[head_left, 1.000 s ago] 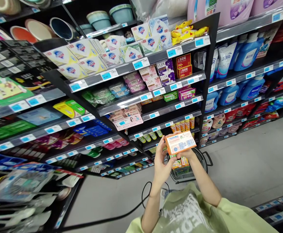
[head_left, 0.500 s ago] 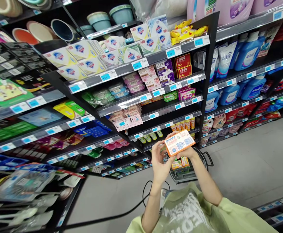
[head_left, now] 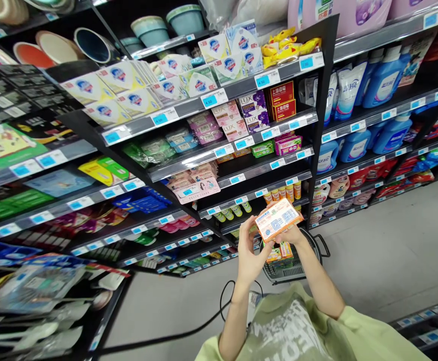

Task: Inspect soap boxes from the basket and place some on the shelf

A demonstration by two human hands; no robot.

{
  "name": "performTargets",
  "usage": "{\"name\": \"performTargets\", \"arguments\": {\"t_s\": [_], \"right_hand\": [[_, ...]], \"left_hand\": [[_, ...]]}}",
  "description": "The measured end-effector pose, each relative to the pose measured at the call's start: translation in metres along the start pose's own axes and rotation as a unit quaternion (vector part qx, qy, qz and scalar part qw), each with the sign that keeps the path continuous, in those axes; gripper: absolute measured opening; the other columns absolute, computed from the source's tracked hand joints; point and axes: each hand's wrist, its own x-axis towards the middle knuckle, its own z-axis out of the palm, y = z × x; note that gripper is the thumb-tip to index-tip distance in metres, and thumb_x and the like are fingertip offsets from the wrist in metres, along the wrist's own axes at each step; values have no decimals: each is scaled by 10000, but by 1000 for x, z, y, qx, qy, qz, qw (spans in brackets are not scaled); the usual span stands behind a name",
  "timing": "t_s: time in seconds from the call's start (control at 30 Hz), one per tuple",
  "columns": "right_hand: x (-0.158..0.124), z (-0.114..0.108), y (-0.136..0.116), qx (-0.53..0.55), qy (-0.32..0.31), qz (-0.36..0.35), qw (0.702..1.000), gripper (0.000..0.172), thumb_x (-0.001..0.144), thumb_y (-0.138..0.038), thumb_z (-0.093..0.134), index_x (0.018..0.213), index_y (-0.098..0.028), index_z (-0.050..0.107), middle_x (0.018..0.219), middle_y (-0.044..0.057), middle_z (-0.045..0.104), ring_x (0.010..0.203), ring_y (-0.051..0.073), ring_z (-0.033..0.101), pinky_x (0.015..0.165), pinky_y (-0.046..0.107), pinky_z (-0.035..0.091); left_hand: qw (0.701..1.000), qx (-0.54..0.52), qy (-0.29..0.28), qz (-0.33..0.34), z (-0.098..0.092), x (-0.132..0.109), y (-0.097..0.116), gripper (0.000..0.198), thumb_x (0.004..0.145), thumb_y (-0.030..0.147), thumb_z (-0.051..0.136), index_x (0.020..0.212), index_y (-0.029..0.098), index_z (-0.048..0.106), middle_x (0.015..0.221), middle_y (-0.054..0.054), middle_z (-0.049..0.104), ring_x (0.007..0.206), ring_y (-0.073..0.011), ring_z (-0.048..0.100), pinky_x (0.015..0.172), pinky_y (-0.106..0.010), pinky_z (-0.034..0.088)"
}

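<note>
Up in front of my chest is an orange-and-white soap pack (head_left: 279,219), its printed side with a square code and a barcode facing up. My left hand (head_left: 251,248) grips its left edge, the thumb at the near corner and the fingers curled by the far side. From below and the right, my right hand (head_left: 292,234) supports the pack, most of its fingers hidden underneath. Beneath my hands a dark shopping basket (head_left: 294,273) stands on the floor, with orange-and-green packs (head_left: 275,254) inside.
A shelf rack (head_left: 237,178) ahead carries boxed soaps (head_left: 113,85) and yellow-capped bottles (head_left: 286,192). Blue detergent bottles (head_left: 382,82) fill shelves at right. Hanging kitchen utensils (head_left: 45,321) project at lower left. A black cable-like strap (head_left: 173,338) runs past my left side.
The soap pack has turned and tilted slightly in my hands, its right end a bit lower. My left hand has shifted a little to the right. The shelves sit slightly further left in view.
</note>
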Motion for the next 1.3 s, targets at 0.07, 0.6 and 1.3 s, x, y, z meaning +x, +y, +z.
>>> {"name": "performTargets", "arguments": {"t_s": [0.07,0.6,1.3], "right_hand": [[1,5,-3,33,-5,17,999,978,637,-895,762,1343,-256,542,1068,94,705,929,264,737,821,418,650],[9,10,-19,-370,-20,-91,924,996,752,-190,880,1599,-316,373,1228,96,650,1127,335,603,1002,530,547],[4,0,-15,-191,-29,-68,979,1024,751,-347,940,1590,-354,353,1485,107,549,1297,307,605,1136,520,501]], "left_hand": [[1000,14,0,-5,1,0,-1,649,891,391,801,1474,271,543,1519,-153,543,1426,-321,542,1137,-442,515],[952,-189,166,-172,2,13,-23,558,881,556,785,1306,223,646,1308,-128,732,1099,-242,751,867,-320,605],[898,-328,201,-213,1,8,-13,406,888,463,805,1187,203,716,1141,-90,798,909,-188,764,811,-282,570]]}}
